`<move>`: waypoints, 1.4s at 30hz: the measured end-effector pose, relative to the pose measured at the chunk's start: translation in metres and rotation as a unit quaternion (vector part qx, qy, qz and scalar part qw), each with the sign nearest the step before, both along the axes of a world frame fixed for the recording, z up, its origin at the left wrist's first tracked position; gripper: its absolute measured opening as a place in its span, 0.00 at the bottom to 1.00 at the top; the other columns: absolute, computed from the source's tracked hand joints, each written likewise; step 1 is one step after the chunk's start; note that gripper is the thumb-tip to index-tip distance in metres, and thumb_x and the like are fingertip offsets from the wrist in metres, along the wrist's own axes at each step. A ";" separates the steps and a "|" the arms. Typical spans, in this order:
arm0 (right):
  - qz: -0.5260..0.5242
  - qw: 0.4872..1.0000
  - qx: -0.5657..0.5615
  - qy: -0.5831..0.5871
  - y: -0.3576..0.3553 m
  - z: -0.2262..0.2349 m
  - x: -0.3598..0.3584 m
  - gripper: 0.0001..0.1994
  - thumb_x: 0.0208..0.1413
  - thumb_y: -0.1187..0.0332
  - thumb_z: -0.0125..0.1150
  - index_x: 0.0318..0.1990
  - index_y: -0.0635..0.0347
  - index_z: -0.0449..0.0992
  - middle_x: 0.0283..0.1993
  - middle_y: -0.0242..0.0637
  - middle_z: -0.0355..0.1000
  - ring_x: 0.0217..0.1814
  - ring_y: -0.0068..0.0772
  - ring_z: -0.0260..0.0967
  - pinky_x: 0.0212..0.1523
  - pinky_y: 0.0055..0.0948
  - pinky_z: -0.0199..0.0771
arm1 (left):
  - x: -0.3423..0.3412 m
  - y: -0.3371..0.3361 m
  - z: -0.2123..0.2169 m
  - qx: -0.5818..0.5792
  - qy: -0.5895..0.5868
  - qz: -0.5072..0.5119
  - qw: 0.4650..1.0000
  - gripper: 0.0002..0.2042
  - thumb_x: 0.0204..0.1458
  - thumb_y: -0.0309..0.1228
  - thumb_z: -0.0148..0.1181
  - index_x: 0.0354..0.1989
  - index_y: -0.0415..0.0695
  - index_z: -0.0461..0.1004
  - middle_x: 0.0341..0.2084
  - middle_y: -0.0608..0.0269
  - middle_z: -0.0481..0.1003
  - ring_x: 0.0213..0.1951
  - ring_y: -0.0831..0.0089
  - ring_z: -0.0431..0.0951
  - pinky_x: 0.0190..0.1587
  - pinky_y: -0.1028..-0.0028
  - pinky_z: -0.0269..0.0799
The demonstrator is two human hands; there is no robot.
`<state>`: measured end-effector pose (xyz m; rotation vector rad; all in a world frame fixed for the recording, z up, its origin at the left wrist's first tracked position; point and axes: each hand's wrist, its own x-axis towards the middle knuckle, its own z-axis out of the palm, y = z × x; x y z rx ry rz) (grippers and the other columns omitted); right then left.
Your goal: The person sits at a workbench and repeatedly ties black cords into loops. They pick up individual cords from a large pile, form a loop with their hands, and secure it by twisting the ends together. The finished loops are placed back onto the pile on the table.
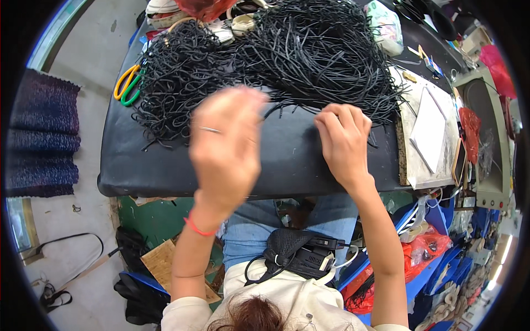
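My left hand is raised over the black padded table, a ring on one finger and a red band at the wrist. Motion smears its fingers, so whatever they may hold is hidden. Fingers curled and pressed together, my right hand is low at the near edge of a large heap of black cords. Anything in its grip is too small or covered to make out. Left of that heap lies a second pile of looped black cords, just beyond my left hand.
Scissors with yellow and green handles lie by the left pile. To the right stands a worn board with a white sheet on it. A plastic-wrapped pack sits at the back right. Blue bins with red bags are below right.
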<state>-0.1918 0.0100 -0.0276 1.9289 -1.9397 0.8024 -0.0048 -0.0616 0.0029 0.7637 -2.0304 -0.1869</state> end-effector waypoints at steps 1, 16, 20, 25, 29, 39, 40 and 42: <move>0.014 1.000 0.011 -0.006 0.005 -0.003 0.003 0.05 0.46 0.70 0.58 0.32 0.57 0.72 0.35 0.30 0.66 0.43 0.35 0.61 0.46 0.34 0.53 | -0.007 0.011 -0.008 0.040 -0.003 -0.049 0.998 0.12 0.46 0.21 0.56 0.41 0.41 0.74 0.39 0.57 0.73 0.45 0.59 0.71 0.48 0.66 0.66; 0.054 0.994 0.017 -0.090 0.027 0.006 0.007 0.04 0.46 0.76 0.56 0.31 0.61 0.68 0.33 0.37 0.66 0.37 0.37 0.63 0.41 0.34 0.60 | -0.032 0.034 -0.028 0.116 -0.017 -0.120 0.986 0.10 0.48 0.22 0.55 0.40 0.39 0.74 0.37 0.56 0.74 0.47 0.56 0.71 0.53 0.65 0.64; 0.050 0.966 0.031 -0.254 0.053 0.037 0.019 0.10 0.44 0.81 0.59 0.35 0.65 0.69 0.32 0.40 0.67 0.31 0.38 0.66 0.31 0.30 0.67 | -0.029 0.035 -0.014 0.308 0.004 -0.222 0.925 0.06 0.51 0.24 0.54 0.36 0.39 0.74 0.30 0.61 0.76 0.31 0.70 0.75 0.41 0.73 0.69; 0.059 0.980 0.025 -0.188 0.063 0.051 0.010 0.12 0.41 0.79 0.63 0.36 0.60 0.74 0.31 0.39 0.69 0.28 0.35 0.68 0.27 0.27 0.69 | -0.007 0.043 0.002 0.689 0.116 -0.271 0.663 0.08 0.56 0.27 0.50 0.38 0.38 0.74 0.28 0.62 0.76 0.26 0.84 0.72 0.28 0.84 0.68; -0.012 0.975 -0.004 -0.220 0.061 0.058 -0.006 0.08 0.44 0.80 0.62 0.34 0.62 0.75 0.29 0.38 0.70 0.27 0.31 0.69 0.27 0.25 0.69 | 0.007 0.038 -0.005 0.745 0.160 -0.297 0.575 0.10 0.54 0.31 0.53 0.38 0.37 0.74 0.28 0.62 0.76 0.27 0.81 0.74 0.30 0.83 0.70; 0.038 0.948 0.016 -0.315 0.043 0.037 0.051 0.09 0.46 0.81 0.56 0.37 0.63 0.74 0.31 0.39 0.69 0.30 0.36 0.68 0.30 0.29 0.69 | -0.014 0.057 -0.021 0.682 0.321 -0.195 0.627 0.10 0.55 0.31 0.53 0.40 0.37 0.73 0.30 0.61 0.75 0.30 0.79 0.76 0.31 0.81 0.75; 0.051 0.949 0.021 -0.310 0.043 0.035 0.053 0.10 0.46 0.81 0.56 0.38 0.63 0.74 0.32 0.40 0.69 0.30 0.37 0.68 0.30 0.29 0.69 | -0.014 0.057 -0.021 0.679 0.333 -0.187 0.627 0.10 0.55 0.31 0.53 0.40 0.37 0.73 0.29 0.62 0.75 0.30 0.79 0.76 0.30 0.82 0.75; 0.065 0.950 0.024 -0.306 0.044 0.031 0.054 0.11 0.46 0.82 0.55 0.38 0.63 0.74 0.32 0.40 0.69 0.31 0.37 0.68 0.31 0.29 0.69 | -0.015 0.058 -0.021 0.675 0.323 -0.183 0.638 0.10 0.55 0.30 0.53 0.40 0.37 0.73 0.29 0.63 0.75 0.30 0.80 0.75 0.30 0.82 0.75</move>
